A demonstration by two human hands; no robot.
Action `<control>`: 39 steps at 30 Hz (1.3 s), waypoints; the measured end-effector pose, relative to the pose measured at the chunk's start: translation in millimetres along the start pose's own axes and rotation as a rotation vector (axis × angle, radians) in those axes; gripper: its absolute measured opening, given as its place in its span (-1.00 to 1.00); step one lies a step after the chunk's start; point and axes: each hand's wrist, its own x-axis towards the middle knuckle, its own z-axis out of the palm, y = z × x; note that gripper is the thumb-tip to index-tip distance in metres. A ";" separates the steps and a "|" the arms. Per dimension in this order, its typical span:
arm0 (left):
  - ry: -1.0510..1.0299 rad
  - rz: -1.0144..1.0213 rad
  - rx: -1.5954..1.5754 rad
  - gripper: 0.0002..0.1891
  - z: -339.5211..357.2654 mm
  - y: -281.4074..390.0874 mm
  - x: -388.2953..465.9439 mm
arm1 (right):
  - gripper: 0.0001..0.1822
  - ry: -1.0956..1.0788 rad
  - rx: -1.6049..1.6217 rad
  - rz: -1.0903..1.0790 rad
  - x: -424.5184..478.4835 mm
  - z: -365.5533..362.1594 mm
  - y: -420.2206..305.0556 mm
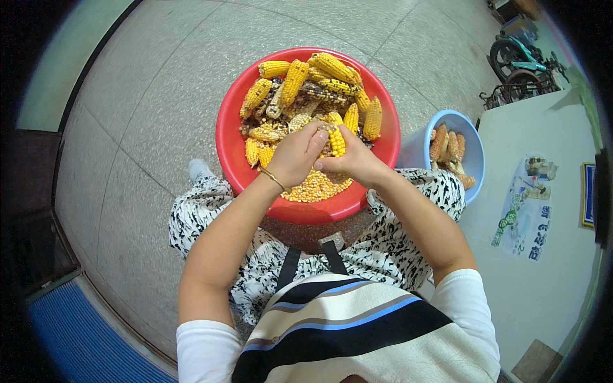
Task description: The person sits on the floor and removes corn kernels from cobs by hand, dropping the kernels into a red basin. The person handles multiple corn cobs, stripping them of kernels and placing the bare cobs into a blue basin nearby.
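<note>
A partly shelled yellow corn ear is between my two hands, over a round red plastic basin. My left hand, with a gold-coloured bracelet at the wrist, grips the ear from the left. From the other side my right hand holds it, thumb low and fingers partly hidden. Loose corn kernels lie heaped in the near part of the basin. Beyond them are several whole yellow ears and some dark-speckled ones.
A light blue bucket holding several bare corncobs stands to the right of the basin. Behind it is a white panel bearing printed writing. A bicycle is at the far right. My patterned trouser legs flank the basin on the speckled floor.
</note>
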 end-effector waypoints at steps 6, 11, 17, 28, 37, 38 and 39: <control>0.011 -0.051 -0.273 -0.62 5.7 -4.0 0.5 | -0.17 0.055 -0.218 -0.010 -7.6 7.9 -20.8; 0.052 0.051 -0.336 -0.62 7.3 -2.7 0.1 | -0.17 0.081 -0.249 -0.114 -5.0 4.5 -9.8; 0.010 0.011 -0.326 -0.53 6.2 0.4 0.7 | -0.14 0.023 -0.162 -0.017 -10.0 4.7 -25.7; -0.065 0.005 -0.258 -0.54 -0.8 -3.2 1.9 | -0.13 -0.082 0.011 0.031 -13.9 -1.8 -30.0; -0.160 -0.126 -0.412 -0.42 -10.4 3.8 4.0 | -0.36 -0.011 0.117 -0.030 -8.4 -2.2 -16.0; -0.156 -0.119 -0.373 -0.42 -9.6 3.1 4.0 | -0.42 -0.047 0.278 0.040 -6.7 -2.1 -15.4; -0.150 -0.114 -0.334 -0.41 -9.7 2.5 3.3 | -0.46 -0.085 0.439 0.111 -4.3 -0.6 -16.2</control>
